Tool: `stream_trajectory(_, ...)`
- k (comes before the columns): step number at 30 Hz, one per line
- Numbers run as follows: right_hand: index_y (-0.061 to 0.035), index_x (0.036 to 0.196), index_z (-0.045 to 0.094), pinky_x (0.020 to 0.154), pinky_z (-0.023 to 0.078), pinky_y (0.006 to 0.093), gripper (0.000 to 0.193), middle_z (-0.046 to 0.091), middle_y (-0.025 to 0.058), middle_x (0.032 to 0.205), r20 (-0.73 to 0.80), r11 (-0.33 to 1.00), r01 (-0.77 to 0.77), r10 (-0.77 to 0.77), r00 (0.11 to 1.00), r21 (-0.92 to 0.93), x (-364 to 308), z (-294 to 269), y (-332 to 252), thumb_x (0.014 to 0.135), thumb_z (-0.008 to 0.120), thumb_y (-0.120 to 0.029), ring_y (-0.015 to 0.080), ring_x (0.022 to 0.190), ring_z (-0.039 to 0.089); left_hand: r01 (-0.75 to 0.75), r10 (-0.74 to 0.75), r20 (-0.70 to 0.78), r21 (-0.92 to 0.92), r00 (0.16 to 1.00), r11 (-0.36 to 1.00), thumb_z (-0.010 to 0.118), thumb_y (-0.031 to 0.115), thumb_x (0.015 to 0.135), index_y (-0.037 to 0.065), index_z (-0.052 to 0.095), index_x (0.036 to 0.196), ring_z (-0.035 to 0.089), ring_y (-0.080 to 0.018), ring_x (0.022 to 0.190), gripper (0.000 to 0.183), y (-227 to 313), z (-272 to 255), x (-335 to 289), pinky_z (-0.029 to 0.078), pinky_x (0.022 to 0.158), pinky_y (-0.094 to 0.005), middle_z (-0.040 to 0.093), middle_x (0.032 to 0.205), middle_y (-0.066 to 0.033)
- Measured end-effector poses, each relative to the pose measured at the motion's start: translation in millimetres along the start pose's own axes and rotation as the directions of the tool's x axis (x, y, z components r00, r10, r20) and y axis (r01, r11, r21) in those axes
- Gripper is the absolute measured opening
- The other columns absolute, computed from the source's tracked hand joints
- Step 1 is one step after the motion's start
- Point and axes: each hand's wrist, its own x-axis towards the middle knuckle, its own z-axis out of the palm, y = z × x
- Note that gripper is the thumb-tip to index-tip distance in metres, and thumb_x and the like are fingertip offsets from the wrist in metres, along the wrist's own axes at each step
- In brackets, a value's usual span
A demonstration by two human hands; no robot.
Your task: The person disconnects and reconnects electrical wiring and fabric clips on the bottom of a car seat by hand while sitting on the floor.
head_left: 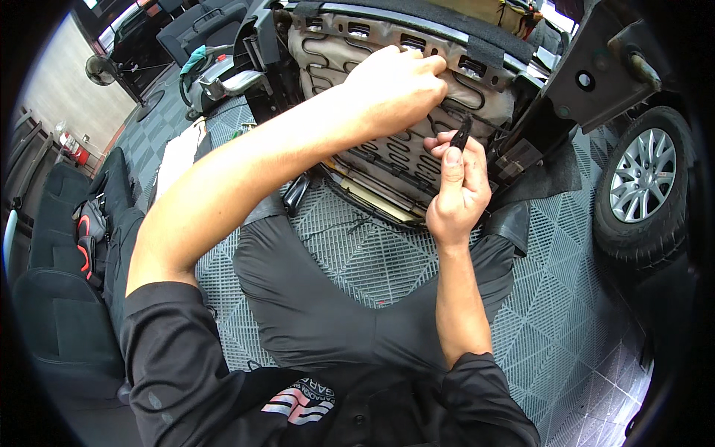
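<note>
In front of me is a car seat frame [447, 54] with pale padding [305, 56] behind wavy black springs [372, 160]. My left hand [406, 86] reaches across to its slotted metal top rail. The fingers are curled against that rail, and whatever they pinch is hidden. Lower and to the right, my right hand [462, 182] is closed around a slim black tool [462, 132], its narrow end pointing up toward the springs. The exact kind of this tool cannot be made out.
Grey grid tiles [365, 253] cover the floor between my knees. A car wheel [644, 175] stands at the right, below a dark metal bracket [588, 78]. Black seats [67, 298] line the left side. A fan [102, 69] stands farther back.
</note>
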Motion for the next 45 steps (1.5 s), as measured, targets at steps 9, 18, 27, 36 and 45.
stream_trajectory(9,0.0045,0.094,0.067,0.079,0.054,0.0286,0.026,0.069,0.0090,0.091,-0.025,0.948,-0.318,0.318,0.948,-0.009,50.7,1.5,-28.7,0.102,0.054,-0.016,0.0151,0.080,0.067,-0.139,0.136,-0.155,-0.012,0.979,0.990,0.061,0.011,0.079,0.000,0.056,0.089,0.059,-0.0264,0.086,0.015,-9.1,24.6,-8.2,0.053,0.073,-0.0364,0.054,0.090,-0.0117)
stream_trajectory(18,0.0031,0.086,0.072,0.085,0.050,0.0401,0.023,0.067,0.0206,0.099,-0.013,0.783,0.078,-0.109,0.994,-0.617,99.0,22.0,-15.1,0.090,0.063,-0.018,0.0338,0.093,0.065,-0.178,0.185,-0.418,0.056,0.890,0.982,0.063,0.013,0.079,0.003,0.057,0.089,0.058,-0.0257,0.077,0.015,-15.4,46.6,-16.0,0.051,0.070,-0.0361,0.054,0.085,-0.0085)
stream_trajectory(27,0.0063,0.092,0.062,0.082,0.053,0.0488,0.025,0.065,0.0277,0.090,0.353,0.234,0.364,-0.090,0.931,-0.901,135.1,52.3,-45.5,0.086,0.061,-0.018,0.0454,0.087,0.065,-0.184,0.271,-0.572,0.207,0.774,0.961,0.062,0.018,0.076,0.011,0.063,0.087,0.064,-0.0179,0.073,0.013,-31.3,68.5,-17.8,0.051,0.066,-0.0311,0.061,0.077,-0.0015)
stream_trajectory(36,0.0029,0.080,0.070,0.085,0.053,0.0480,0.019,0.068,0.0263,0.090,0.351,0.237,0.324,0.080,0.933,-0.916,155.4,51.4,-68.5,0.078,0.061,-0.014,0.0423,0.090,0.067,-0.217,0.165,-0.620,-0.008,0.767,0.976,0.061,0.011,0.081,0.000,0.066,0.092,0.059,-0.0271,0.080,0.016,-14.6,45.0,-20.5,0.049,0.063,-0.0390,0.060,0.087,-0.0105)
stream_trajectory(45,0.0003,0.098,0.071,0.071,0.054,0.0320,0.021,0.070,0.0121,0.091,0.353,0.625,0.405,-0.212,0.911,-0.668,98.4,27.2,-59.6,0.093,0.063,-0.018,0.0244,0.077,0.070,-0.058,0.164,-0.501,0.220,0.850,0.974,0.058,0.016,0.079,0.004,0.062,0.094,0.057,-0.0233,0.078,0.020,-4.0,37.0,-28.7,0.044,0.068,-0.0386,0.059,0.080,-0.0074)
